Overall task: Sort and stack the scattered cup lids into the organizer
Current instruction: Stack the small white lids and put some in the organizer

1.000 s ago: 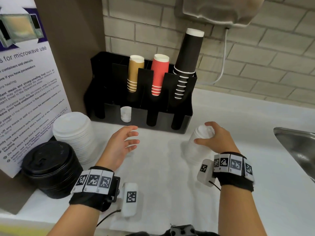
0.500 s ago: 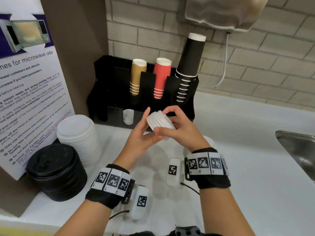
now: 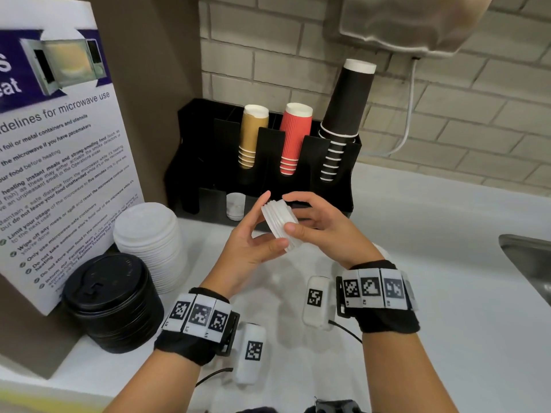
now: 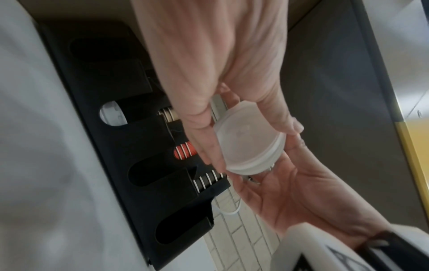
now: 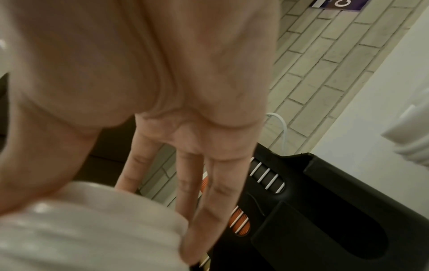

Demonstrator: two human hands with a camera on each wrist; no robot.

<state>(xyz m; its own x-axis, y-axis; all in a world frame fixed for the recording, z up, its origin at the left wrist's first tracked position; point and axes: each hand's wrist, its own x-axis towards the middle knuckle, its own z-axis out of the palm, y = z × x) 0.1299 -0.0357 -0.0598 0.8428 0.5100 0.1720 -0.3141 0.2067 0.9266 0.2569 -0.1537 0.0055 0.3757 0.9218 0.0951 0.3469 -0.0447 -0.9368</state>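
A short stack of small translucent white lids [image 3: 278, 225] [image 4: 248, 146] [image 5: 81, 229] is held on its side just in front of the black organizer [image 3: 268, 144] [image 4: 139, 146] [image 5: 325, 201]. My left hand [image 3: 272, 219] pinches it by the rim between thumb and fingers. My right hand [image 3: 288, 214] grips the same stack, thumb on the near side and fingers behind. A few small lids [image 3: 235, 205] [image 4: 112, 114] sit in the organizer's lower left slot. On the counter to the left stand a stack of large white lids [image 3: 149, 234] and a stack of black lids [image 3: 110, 299].
Brown cups [image 3: 252, 135], red cups [image 3: 293, 138] and black cups [image 3: 346, 114] fill the organizer's upper slots. A microwave sign [image 3: 59, 174] leans at the left. A steel sink [image 3: 524, 257] lies at the right. More white lids [image 5: 413, 143] rest on the counter.
My right hand lifted the small lid stack off the counter and brought it left to meet my left hand. Over the last half second both hands barely moved.
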